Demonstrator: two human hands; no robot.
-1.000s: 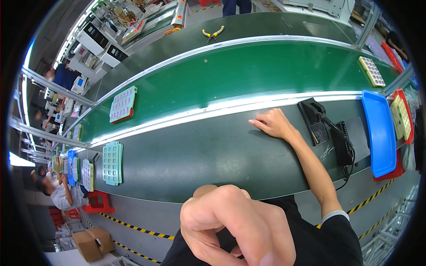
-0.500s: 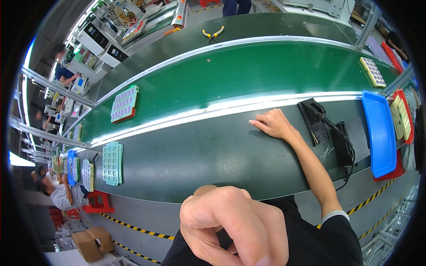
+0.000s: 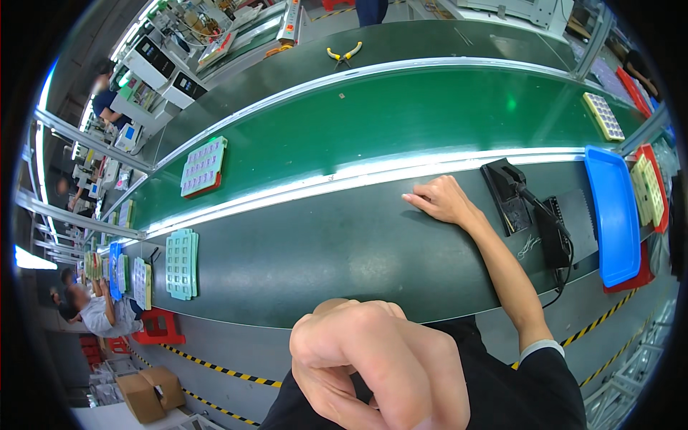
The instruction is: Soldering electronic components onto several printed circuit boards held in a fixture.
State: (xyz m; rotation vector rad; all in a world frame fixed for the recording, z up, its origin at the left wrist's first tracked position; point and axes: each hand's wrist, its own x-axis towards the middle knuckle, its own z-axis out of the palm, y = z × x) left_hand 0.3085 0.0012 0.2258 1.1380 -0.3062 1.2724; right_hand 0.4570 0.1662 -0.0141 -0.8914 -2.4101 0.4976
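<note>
My left hand [image 3: 376,365] is raised close to the view, over my lap at the near edge of the bench. Its fingers are curled into a loose fist, and I see nothing held in it. My right hand [image 3: 442,201] rests on the dark green bench top [image 3: 322,251], just short of the white rail. The fingers are folded under, the thumb side points left, and no object shows in them. Nearest to it on the right is a black soldering iron stand [image 3: 507,197] with the iron's handle [image 3: 536,202] in it.
Beyond the rail, a green conveyor belt [image 3: 401,115] carries a tray of small parts [image 3: 204,167] and another tray [image 3: 603,116]. Light green trays [image 3: 182,264] lie at the bench's left. A black box [image 3: 553,240] and blue tray [image 3: 611,215] stand right. Yellow-handled pliers [image 3: 345,54] lie across.
The trays on the belt have shifted slightly to the right. My left hand has turned a little, still curled. My right hand has stayed in place. People at the far left have moved slightly.
</note>
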